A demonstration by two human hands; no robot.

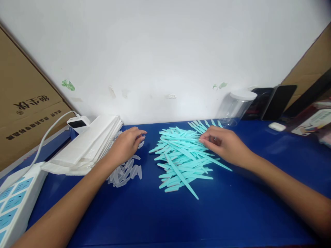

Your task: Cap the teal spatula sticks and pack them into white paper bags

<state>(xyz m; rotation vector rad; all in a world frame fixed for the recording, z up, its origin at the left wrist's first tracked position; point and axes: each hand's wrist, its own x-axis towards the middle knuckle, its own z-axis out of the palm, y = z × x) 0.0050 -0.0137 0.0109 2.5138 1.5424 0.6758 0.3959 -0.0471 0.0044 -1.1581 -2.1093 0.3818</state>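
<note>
1. Head view: left hand [126, 145] at center-left rests curled on the pile of clear plastic caps [126, 169]; grip unclear.
2. Right hand [224, 144], fingers narrow, pinches at the teal sticks [181, 158] heaped center frame.
3. Both piles look loose and large on the blue table [232, 213]; no finished pieces visible, so most work seems left.
4. White sleeve stack [88, 146] lies left, clear jar [236, 106] upper right.
</note>
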